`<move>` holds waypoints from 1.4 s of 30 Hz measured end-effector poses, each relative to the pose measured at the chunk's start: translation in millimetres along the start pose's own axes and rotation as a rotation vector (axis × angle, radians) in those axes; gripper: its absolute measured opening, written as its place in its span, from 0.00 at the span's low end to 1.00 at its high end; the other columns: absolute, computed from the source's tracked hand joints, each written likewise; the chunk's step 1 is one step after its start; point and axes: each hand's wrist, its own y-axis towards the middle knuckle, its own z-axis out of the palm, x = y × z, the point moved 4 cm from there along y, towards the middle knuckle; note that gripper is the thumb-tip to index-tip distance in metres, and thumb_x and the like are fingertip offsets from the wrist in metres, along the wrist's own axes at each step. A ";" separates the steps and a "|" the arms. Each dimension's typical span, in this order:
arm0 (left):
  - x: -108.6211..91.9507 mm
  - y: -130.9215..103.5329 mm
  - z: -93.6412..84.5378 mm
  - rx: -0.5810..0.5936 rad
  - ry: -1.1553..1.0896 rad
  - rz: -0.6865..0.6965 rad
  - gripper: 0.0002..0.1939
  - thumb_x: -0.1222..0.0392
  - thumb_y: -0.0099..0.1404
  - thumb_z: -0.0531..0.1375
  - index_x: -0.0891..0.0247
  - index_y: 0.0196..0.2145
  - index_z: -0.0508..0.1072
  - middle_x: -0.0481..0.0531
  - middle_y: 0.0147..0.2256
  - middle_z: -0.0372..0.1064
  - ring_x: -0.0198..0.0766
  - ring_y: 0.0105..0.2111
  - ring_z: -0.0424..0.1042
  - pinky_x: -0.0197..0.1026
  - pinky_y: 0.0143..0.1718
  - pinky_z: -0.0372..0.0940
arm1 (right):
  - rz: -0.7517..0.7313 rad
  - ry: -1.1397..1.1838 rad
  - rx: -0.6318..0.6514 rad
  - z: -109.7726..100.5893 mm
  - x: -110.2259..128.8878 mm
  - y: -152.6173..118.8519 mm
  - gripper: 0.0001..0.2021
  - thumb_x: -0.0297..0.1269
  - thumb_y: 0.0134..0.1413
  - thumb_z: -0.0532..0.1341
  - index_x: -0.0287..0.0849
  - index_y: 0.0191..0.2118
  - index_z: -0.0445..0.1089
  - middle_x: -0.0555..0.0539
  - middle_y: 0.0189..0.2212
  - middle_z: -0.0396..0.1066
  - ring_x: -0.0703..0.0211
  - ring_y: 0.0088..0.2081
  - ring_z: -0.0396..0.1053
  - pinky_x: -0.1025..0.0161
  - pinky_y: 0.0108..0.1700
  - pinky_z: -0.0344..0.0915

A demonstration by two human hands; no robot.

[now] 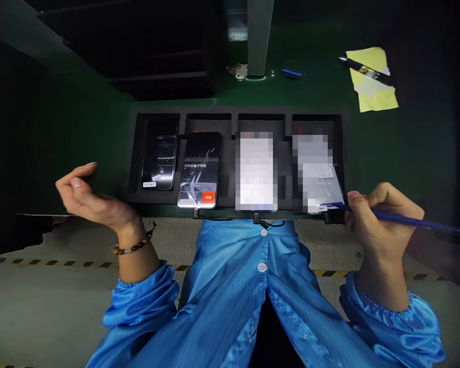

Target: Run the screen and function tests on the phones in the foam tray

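My right hand (383, 220) pinches a slim blue pen (406, 220). Its tip is at the lower edge of the rightmost phone (322, 186); whether it touches the screen I cannot tell. That phone's screen is lit and partly blurred out. My left hand (95, 199) is raised at the left, fingers loosely bent and apart, holding nothing. Between my hands lie a dark phone (159, 153), a phone with an orange-red box on its screen (199, 171) and a phone with a bright, blurred-out screen (256, 171). All four rest in a black foam tray (233, 110).
Black cable plugs (196, 213) meet the lower ends of three phones at the table's front edge. A blue cap (291, 73) lies behind the tray near a metal post (258, 41). At the back right, a black pen (368, 71) rests on yellow paper (377, 102).
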 end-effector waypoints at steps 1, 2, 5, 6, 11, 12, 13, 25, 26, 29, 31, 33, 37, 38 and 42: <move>-0.8 -0.2 0.2 0.000 -0.005 -0.002 0.19 0.55 0.77 0.48 0.65 0.39 0.76 0.57 0.40 0.77 0.44 0.45 0.77 0.51 0.56 0.69 | 0.004 -0.001 0.005 0.5 1.0 -0.2 0.24 0.35 0.57 0.76 0.46 0.22 0.60 0.56 0.13 0.64 0.63 0.13 0.63 0.66 0.16 0.59; -1.5 -0.3 0.4 0.003 -0.012 -0.002 0.19 0.55 0.77 0.48 0.64 0.39 0.76 0.57 0.40 0.77 0.44 0.45 0.77 0.51 0.55 0.69 | 0.007 -0.004 0.010 0.7 1.5 -0.2 0.24 0.35 0.57 0.76 0.46 0.21 0.60 0.56 0.13 0.63 0.64 0.13 0.63 0.66 0.16 0.59; -1.5 -0.3 0.7 0.016 -0.037 -0.007 0.18 0.55 0.76 0.49 0.64 0.39 0.77 0.57 0.40 0.78 0.45 0.45 0.78 0.52 0.55 0.70 | 0.013 -0.004 0.022 -0.6 -1.1 1.0 0.24 0.35 0.58 0.75 0.46 0.22 0.59 0.56 0.13 0.62 0.64 0.13 0.62 0.66 0.16 0.58; -0.4 -0.3 0.8 0.019 -0.036 -0.011 0.18 0.56 0.76 0.49 0.65 0.39 0.77 0.58 0.40 0.78 0.45 0.45 0.78 0.51 0.55 0.70 | 0.014 0.007 0.035 -1.3 -2.7 2.0 0.24 0.35 0.58 0.75 0.46 0.22 0.59 0.56 0.13 0.62 0.64 0.13 0.62 0.66 0.16 0.58; 11.0 -2.8 6.5 0.156 0.030 -0.159 0.18 0.59 0.78 0.47 0.67 0.42 0.75 0.58 0.43 0.78 0.40 0.42 0.77 0.45 0.48 0.71 | 0.036 0.167 0.008 -1.5 5.3 2.6 0.24 0.36 0.59 0.76 0.47 0.24 0.59 0.57 0.12 0.61 0.63 0.11 0.59 0.66 0.14 0.57; 12.9 -4.3 8.1 0.200 0.025 -0.215 0.18 0.59 0.79 0.46 0.67 0.44 0.74 0.58 0.44 0.78 0.38 0.41 0.77 0.42 0.46 0.71 | 0.023 0.175 -0.035 0.3 13.0 -0.4 0.23 0.37 0.60 0.75 0.47 0.26 0.60 0.57 0.13 0.62 0.63 0.12 0.60 0.66 0.14 0.57; 13.8 -6.0 9.1 0.237 0.015 -0.266 0.19 0.59 0.81 0.45 0.68 0.45 0.74 0.57 0.45 0.78 0.37 0.40 0.77 0.40 0.44 0.70 | 0.010 0.166 -0.065 4.3 22.2 -4.9 0.21 0.39 0.60 0.76 0.46 0.27 0.62 0.57 0.15 0.64 0.63 0.13 0.61 0.65 0.14 0.58; 10.4 -14.2 -2.7 0.289 -0.147 -0.346 0.19 0.48 0.79 0.51 0.60 0.42 0.77 0.55 0.41 0.77 0.38 0.35 0.75 0.49 0.38 0.64 | 0.029 -0.024 0.152 91.1 45.8 -50.3 0.21 0.39 0.64 0.74 0.46 0.28 0.62 0.56 0.22 0.68 0.65 0.22 0.68 0.62 0.27 0.66; 11.2 -14.6 -2.8 0.296 -0.140 -0.348 0.19 0.47 0.79 0.51 0.59 0.42 0.77 0.55 0.42 0.77 0.38 0.35 0.75 0.50 0.38 0.64 | 0.023 -0.021 0.150 92.8 45.0 -49.0 0.20 0.39 0.65 0.73 0.46 0.28 0.62 0.56 0.22 0.67 0.65 0.22 0.68 0.62 0.26 0.66; 12.1 -15.0 -2.5 0.304 -0.119 -0.337 0.21 0.45 0.79 0.51 0.59 0.42 0.78 0.55 0.43 0.78 0.39 0.36 0.75 0.52 0.38 0.64 | 0.027 -0.009 0.156 97.5 45.5 -46.1 0.20 0.39 0.65 0.73 0.46 0.27 0.62 0.57 0.20 0.65 0.65 0.19 0.68 0.63 0.25 0.67; 12.1 -15.2 -2.0 0.306 -0.099 -0.332 0.22 0.43 0.79 0.51 0.58 0.43 0.78 0.56 0.43 0.80 0.41 0.37 0.76 0.52 0.38 0.64 | 0.035 -0.004 0.151 99.9 46.1 -45.4 0.21 0.39 0.66 0.72 0.46 0.27 0.62 0.58 0.20 0.65 0.65 0.18 0.67 0.64 0.24 0.66; 12.1 -15.2 -1.8 0.307 -0.081 -0.328 0.23 0.41 0.79 0.50 0.57 0.43 0.79 0.56 0.43 0.80 0.42 0.38 0.77 0.51 0.38 0.65 | 0.035 -0.013 0.149 101.6 46.1 -45.3 0.21 0.39 0.66 0.72 0.45 0.27 0.61 0.58 0.19 0.65 0.66 0.19 0.66 0.64 0.24 0.64; 12.7 -14.8 -1.9 0.297 -0.097 -0.330 0.23 0.40 0.78 0.51 0.57 0.42 0.79 0.55 0.42 0.80 0.41 0.38 0.78 0.50 0.37 0.65 | 0.034 -0.016 0.163 102.5 46.6 -44.5 0.21 0.38 0.66 0.71 0.45 0.27 0.61 0.57 0.20 0.66 0.67 0.19 0.66 0.64 0.25 0.64; 13.0 -14.7 -1.8 0.296 -0.112 -0.332 0.23 0.41 0.78 0.52 0.57 0.42 0.80 0.55 0.42 0.80 0.41 0.37 0.77 0.50 0.37 0.64 | 0.031 -0.007 0.170 102.4 47.4 -44.0 0.21 0.38 0.66 0.71 0.45 0.27 0.60 0.58 0.19 0.66 0.67 0.19 0.66 0.64 0.25 0.64; 13.2 -14.8 -1.6 0.290 -0.119 -0.331 0.22 0.43 0.78 0.51 0.58 0.42 0.80 0.54 0.42 0.80 0.41 0.36 0.76 0.50 0.37 0.63 | 0.017 0.012 0.191 101.7 50.3 -42.4 0.22 0.38 0.66 0.71 0.45 0.26 0.59 0.58 0.19 0.66 0.67 0.18 0.66 0.64 0.26 0.66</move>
